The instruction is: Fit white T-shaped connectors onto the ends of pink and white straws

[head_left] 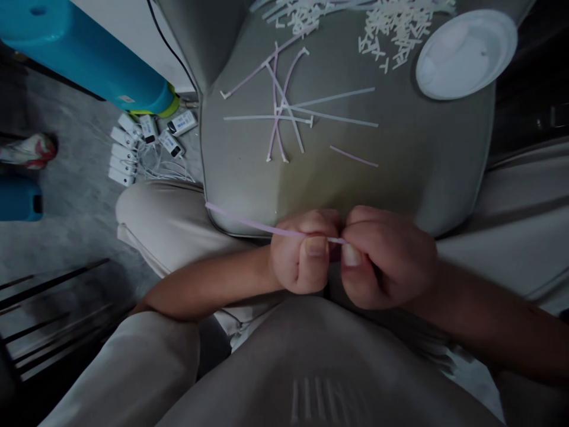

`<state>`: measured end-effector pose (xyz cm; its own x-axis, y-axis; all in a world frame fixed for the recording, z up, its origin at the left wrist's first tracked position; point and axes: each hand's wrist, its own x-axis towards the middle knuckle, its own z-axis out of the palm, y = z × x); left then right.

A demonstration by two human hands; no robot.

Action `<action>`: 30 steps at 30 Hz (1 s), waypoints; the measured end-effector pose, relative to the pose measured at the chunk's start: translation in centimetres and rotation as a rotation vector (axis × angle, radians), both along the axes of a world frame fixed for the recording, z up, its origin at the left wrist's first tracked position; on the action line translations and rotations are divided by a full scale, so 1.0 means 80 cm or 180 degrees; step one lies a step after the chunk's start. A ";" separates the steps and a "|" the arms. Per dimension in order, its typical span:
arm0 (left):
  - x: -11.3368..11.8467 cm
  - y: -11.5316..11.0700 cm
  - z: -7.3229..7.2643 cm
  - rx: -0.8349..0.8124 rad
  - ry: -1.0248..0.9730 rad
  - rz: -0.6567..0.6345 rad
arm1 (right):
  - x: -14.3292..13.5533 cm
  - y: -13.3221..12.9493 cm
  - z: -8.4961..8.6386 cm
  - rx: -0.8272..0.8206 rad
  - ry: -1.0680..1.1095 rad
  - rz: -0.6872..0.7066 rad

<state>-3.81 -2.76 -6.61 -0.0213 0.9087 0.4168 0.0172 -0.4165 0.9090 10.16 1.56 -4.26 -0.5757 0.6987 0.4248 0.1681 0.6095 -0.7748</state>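
My left hand (306, 252) is closed in a pinch on a thin pink plastic tube (249, 223), whose long free end sticks out to the left. Close beside it, my right hand (386, 258) is also closed, its thumb and forefinger pressed on a short pink tube end. A small white piece (333, 239) shows between the two thumbs, in line with the tube; it looks like a connector, though the fingers hide most of it. Beyond the hands, a loose short pink tube (354, 156) lies on the grey chair seat (240, 178).
Pink and whitish tubes (333, 98), some with small white connectors on them, lie crossed on the seat. Farther back are a pile of white connectors (395, 26) and a white bowl (466, 56). White devices with cables (153, 142) and a blue cylinder (102, 59) are at left.
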 end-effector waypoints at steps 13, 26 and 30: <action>0.012 0.025 0.000 0.0291 -0.0882 0.0388 | -0.021 0.033 -0.029 -0.1440 0.0914 -0.0550; 0.004 0.026 -0.016 0.0443 -0.0826 0.0402 | 0.006 0.083 -0.010 -0.2508 0.1400 0.0315; 0.001 0.027 -0.020 0.0339 -0.0634 0.0609 | -0.004 0.074 -0.034 -0.1883 0.1093 -0.0134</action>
<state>-3.72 -0.62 -8.21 -0.2788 0.8317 0.4801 -0.0697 -0.5162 0.8536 9.81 7.50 -6.94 -0.4438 0.8883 0.1184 -0.1323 0.0657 -0.9890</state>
